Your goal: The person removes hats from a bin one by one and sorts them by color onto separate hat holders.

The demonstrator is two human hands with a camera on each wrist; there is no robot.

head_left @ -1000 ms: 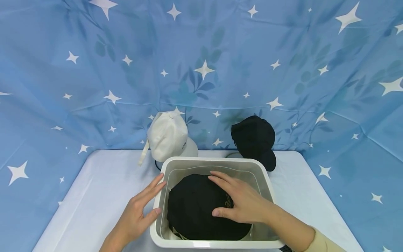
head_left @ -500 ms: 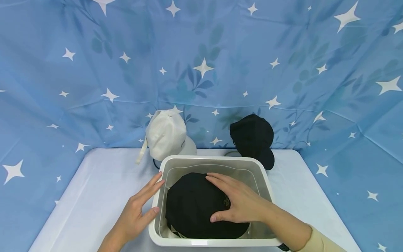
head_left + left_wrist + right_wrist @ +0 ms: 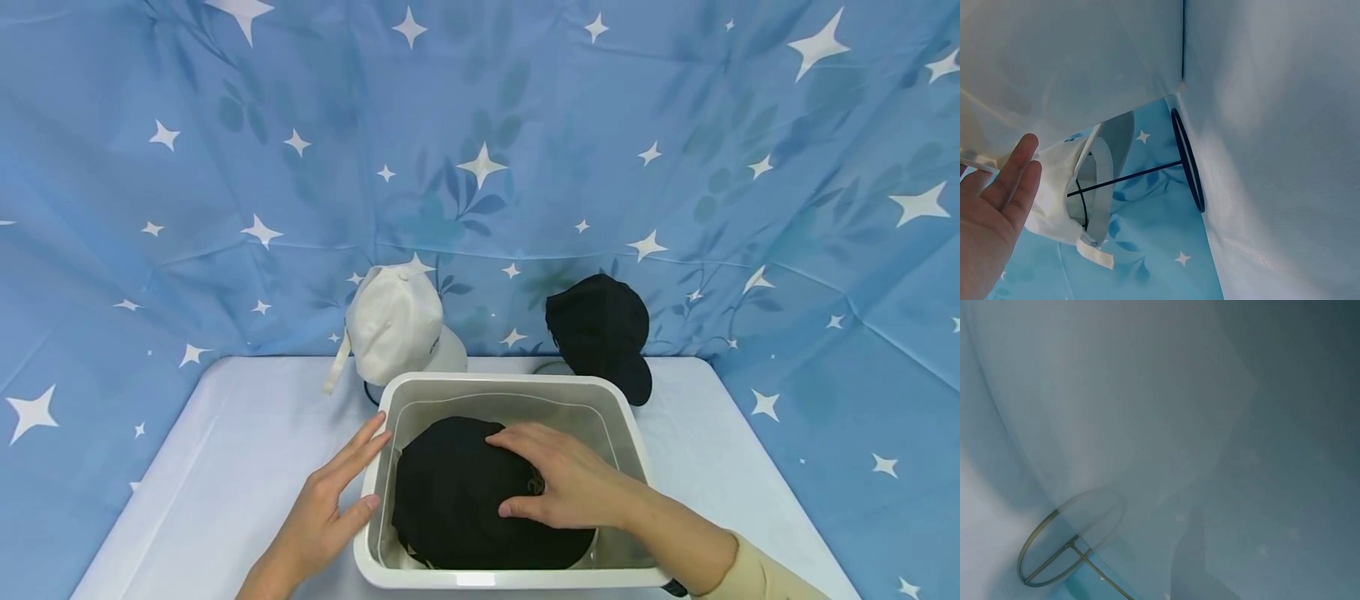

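A black cap [image 3: 457, 492] lies inside a white plastic bin [image 3: 495, 579], crown up, with a small gold mark near my right hand. On top of that cap rests my right hand [image 3: 562, 483], thumb and fingers spread, fingers slightly bent. My left hand [image 3: 318, 517] has its fingers extended, with the tips at the bin's left rim. In the left wrist view the left hand [image 3: 997, 219] appears loosely extended near a white cap [image 3: 1054, 194]. Some patterned cloth shows below the black cap, mostly hidden. The right wrist view shows no hand clearly.
Behind the bin, a white cap [image 3: 397, 325] and another black cap [image 3: 603, 333] hang at the back of the white table [image 3: 187, 500]. Thin wire stands, one with a round base [image 3: 1190, 162], bear them. A blue starry curtain [image 3: 315, 200] surrounds the table.
My right fingers have bent a little more and shifted slightly down over the black cap, whose gold mark is now more covered. The left hand stays at the rim.
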